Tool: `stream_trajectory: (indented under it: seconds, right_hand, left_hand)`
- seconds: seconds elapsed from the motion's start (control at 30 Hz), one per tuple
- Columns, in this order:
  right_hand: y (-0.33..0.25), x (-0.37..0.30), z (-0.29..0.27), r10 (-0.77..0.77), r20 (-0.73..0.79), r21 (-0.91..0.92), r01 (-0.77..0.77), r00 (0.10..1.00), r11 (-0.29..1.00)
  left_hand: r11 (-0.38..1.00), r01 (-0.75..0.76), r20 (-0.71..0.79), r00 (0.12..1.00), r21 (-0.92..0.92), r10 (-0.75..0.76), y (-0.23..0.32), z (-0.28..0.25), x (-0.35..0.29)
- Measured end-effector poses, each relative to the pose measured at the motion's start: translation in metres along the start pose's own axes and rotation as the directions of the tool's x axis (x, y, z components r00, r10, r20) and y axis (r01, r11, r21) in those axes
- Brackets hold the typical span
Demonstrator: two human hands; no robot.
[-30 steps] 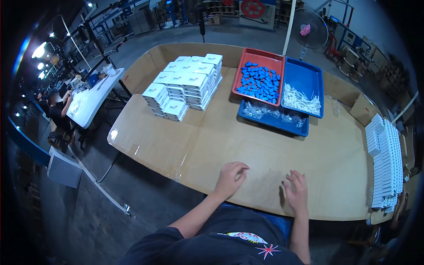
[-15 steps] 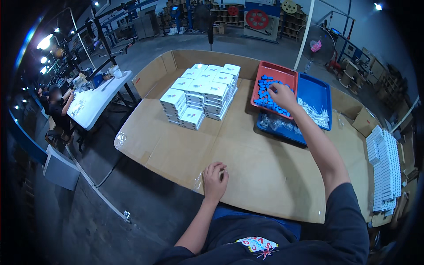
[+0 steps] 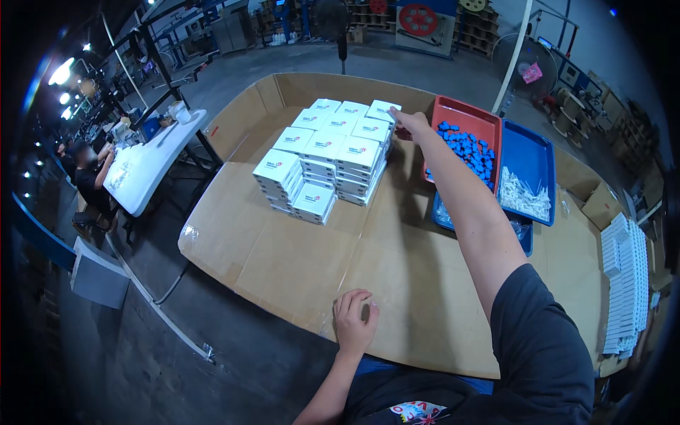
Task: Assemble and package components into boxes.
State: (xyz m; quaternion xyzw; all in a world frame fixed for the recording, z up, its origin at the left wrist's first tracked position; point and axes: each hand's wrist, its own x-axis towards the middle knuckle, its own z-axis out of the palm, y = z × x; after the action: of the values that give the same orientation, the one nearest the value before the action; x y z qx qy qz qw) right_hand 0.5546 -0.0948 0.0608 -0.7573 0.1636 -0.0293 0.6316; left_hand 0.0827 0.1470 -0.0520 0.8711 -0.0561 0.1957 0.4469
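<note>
A cardboard-covered table [image 3: 297, 262] carries a block of stacked small white boxes [image 3: 326, 159] near its far left. My right hand [image 3: 409, 122] is stretched far out and touches the far right corner box of that stack; whether it grips the box is not clear. My left hand [image 3: 354, 320] rests flat near the table's front edge, fingers loosely curled, holding nothing. Just right of the stack is a red tray [image 3: 460, 112] of small blue parts [image 3: 464, 150], then a blue tray [image 3: 531, 152] with white parts [image 3: 523, 195].
A row of white boxes [image 3: 623, 283] lines the table's right edge. Another person sits at a white table [image 3: 149, 163] to the left. A standing fan [image 3: 520, 67] and shelving are behind the table. A second blue tray [image 3: 443, 212] lies under the trays.
My right hand rose from the table's front edge, went to the red tray of blue parts, then shifted left to the white box stack. My left hand stayed near the front edge.
</note>
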Motion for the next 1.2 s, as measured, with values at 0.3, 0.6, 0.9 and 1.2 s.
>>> stream_trajectory:
  seconds: [0.3, 0.6, 0.9, 1.2]
  right_hand:
    - [-0.002, 0.002, 0.027, 0.035, 0.007, 0.200, -0.036, 0.999, 0.979]
    - [-0.020, -0.035, -0.017, -0.051, -0.078, 0.327, 0.074, 0.996, 0.942]
    - [-0.024, -0.269, -0.112, -0.710, -0.091, 0.249, 0.706, 0.698, 0.663]
    - [0.068, -0.430, -0.221, -0.501, 0.310, 0.342, 0.396, 0.808, 0.852]
  left_hand:
    - [0.999, 0.037, 0.000, 0.999, 0.005, -0.037, -0.002, -0.011, 0.008]
    - [1.000, -0.002, -0.014, 1.000, -0.021, 0.001, 0.005, -0.004, 0.000]
    - [0.992, 0.051, 0.037, 0.998, -0.117, -0.047, -0.010, 0.000, -0.011]
    - [0.555, 0.563, 0.640, 0.765, -0.612, -0.071, 0.105, 0.011, 0.019]
